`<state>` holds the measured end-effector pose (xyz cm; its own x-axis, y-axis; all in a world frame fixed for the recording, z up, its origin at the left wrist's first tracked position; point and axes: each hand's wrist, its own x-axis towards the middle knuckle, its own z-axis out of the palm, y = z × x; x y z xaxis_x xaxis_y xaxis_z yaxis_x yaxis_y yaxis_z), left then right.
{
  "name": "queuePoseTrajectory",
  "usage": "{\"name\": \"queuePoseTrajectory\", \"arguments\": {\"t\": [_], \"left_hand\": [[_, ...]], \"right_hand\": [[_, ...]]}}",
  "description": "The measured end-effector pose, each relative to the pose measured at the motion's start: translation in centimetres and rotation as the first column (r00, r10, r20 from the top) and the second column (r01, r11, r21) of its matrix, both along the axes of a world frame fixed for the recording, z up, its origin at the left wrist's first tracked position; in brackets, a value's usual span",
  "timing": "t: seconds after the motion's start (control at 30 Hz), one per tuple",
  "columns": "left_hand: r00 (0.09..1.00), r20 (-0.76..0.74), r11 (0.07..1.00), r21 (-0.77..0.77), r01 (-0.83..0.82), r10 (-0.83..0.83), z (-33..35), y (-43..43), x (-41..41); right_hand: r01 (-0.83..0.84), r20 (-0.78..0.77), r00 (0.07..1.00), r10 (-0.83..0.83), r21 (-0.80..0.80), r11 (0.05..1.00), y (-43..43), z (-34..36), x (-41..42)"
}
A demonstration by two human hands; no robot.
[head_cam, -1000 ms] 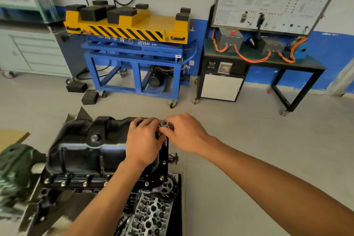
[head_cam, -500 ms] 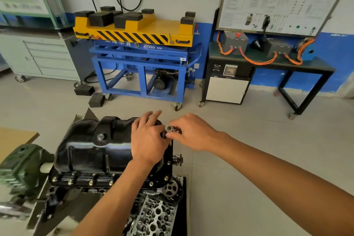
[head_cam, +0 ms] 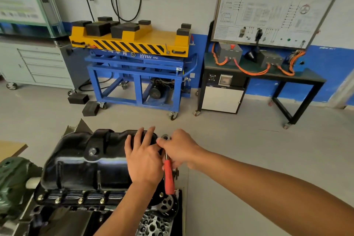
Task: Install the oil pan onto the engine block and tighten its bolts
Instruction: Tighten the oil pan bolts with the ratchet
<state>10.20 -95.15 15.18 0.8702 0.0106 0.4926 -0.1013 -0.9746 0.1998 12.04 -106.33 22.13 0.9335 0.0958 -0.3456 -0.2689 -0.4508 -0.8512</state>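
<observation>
Black pan (head_cam: pixel 82 166) sits on top of the block (head_cam: pixel 57 218), and there's room to work. Right of the pan the floor (head_cam: pixel 249 155) runs bare, and beyond the pan there's more bare floor before the blue cart (head_cam: pixel 138 84). Left of the pan it's tighter, with a green part (head_cam: pixel 11 182) just beside its end. Left hand (head_cam: pixel 143 159) lies on the pan's right end, fingers straight and spread. Right hand (head_cam: pixel 181 149), at the pan's right edge, is wrapped round a ratchet (head_cam: pixel 169 180), its red handle pointing back toward the person and its head at the pan's far right corner. The pan is glossy and ribbed, with a plug (head_cam: pixel 93 151) in its side, and gold-coloured bolts (head_cam: pixel 80 200) line its near flange.
</observation>
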Motion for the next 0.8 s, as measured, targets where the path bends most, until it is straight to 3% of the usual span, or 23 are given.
{"name": "queuePoseTrajectory", "arguments": {"t": [0.13,0.33,0.5,0.7,0.8], "left_hand": [[1.000,-0.011,1.000,0.027,0.002,-0.002,0.0,0.0,0.1],[0.998,0.064,1.000,0.016,0.027,-0.028,-0.3,0.0,0.4],[0.995,0.086,0.999,0.023,0.040,-0.042,-1.1,0.2,0.8],[0.995,0.088,0.999,0.005,0.037,-0.037,-1.6,0.2,1.1],[0.996,0.082,0.999,0.016,0.037,-0.038,-2.1,0.3,1.4]], "right_hand": [[-0.052,-0.042,0.998,0.050,-0.056,0.997,0.0,0.3,0.1],[-0.257,-0.030,0.964,0.263,-0.343,0.903,-0.8,1.4,1.1],[-0.368,0.071,0.803,0.592,-0.722,0.586,-1.6,3.0,1.8],[-0.344,-0.043,0.545,0.837,-0.922,0.177,-1.0,5.4,2.5],[-0.294,-0.113,0.458,0.882,-0.955,0.030,-0.2,5.7,2.9]]}}
